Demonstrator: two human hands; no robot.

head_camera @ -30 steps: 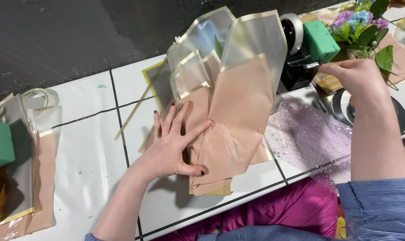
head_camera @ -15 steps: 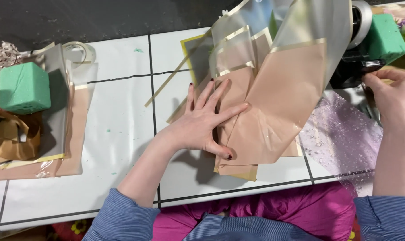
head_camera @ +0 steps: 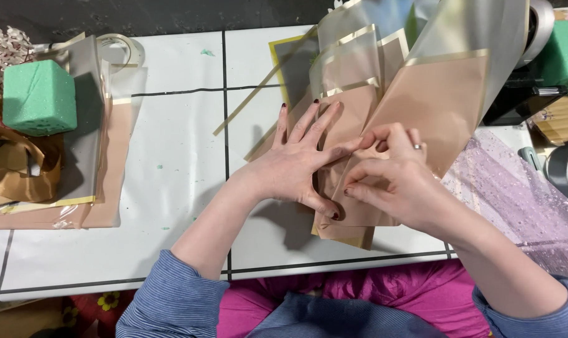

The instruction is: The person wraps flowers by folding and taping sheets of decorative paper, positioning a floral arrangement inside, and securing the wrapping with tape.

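A fan of tan and translucent wrapping sheets (head_camera: pixel 434 100) with gold edges lies on the white table (head_camera: pixel 177 156). My left hand (head_camera: pixel 296 166) presses flat on the lower, gathered end of the fan, fingers spread. My right hand (head_camera: pixel 393 178) sits just to its right on the same gathered end and pinches the tan sheets between thumb and fingers. A ring shows on one finger of that hand.
A green foam block (head_camera: pixel 39 97) rests on brown paper and another wrapping sheet at the left. A tape roll (head_camera: pixel 118 47) lies behind it. Lilac sparkly tulle (head_camera: pixel 515 200) spreads at the right, near a second green block (head_camera: pixel 562 56) and a black tape dispenser (head_camera: pixel 522 100).
My right hand has come in from the far right and now grips the gathered sheets beside my left hand. The view has shifted to the left.
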